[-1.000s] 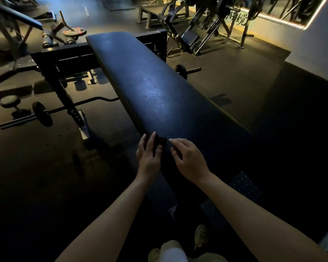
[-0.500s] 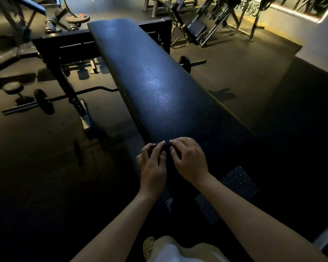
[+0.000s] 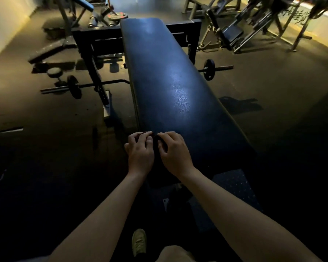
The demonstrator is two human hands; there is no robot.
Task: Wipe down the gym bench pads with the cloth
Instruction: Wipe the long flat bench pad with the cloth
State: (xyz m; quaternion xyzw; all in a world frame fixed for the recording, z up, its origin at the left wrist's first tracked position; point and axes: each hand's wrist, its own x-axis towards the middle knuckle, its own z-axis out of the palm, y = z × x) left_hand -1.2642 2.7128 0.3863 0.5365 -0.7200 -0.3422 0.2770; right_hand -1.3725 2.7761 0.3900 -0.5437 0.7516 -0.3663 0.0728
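A long dark blue bench pad [image 3: 169,82] runs away from me up the middle of the view. My two hands sit side by side on its near left corner. My left hand [image 3: 140,150] and my right hand [image 3: 174,150] both have curled fingers. Between their fingertips they pinch a small dark cloth [image 3: 154,138] that lies against the pad. In the dim light only a sliver of the cloth shows, and most of it is hidden under my fingers.
A barbell lies on the floor across the bench line, with plates at left [image 3: 74,87] and right [image 3: 209,69]. A black rack frame [image 3: 95,59] stands at the bench's far left. Machines [image 3: 235,31] fill the back right. My shoe [image 3: 139,241] is below.
My fingers have gone from nearly flat to curled, and my hands have drawn closer together over the cloth. My view has swung so that the bench now runs straighter away from me.
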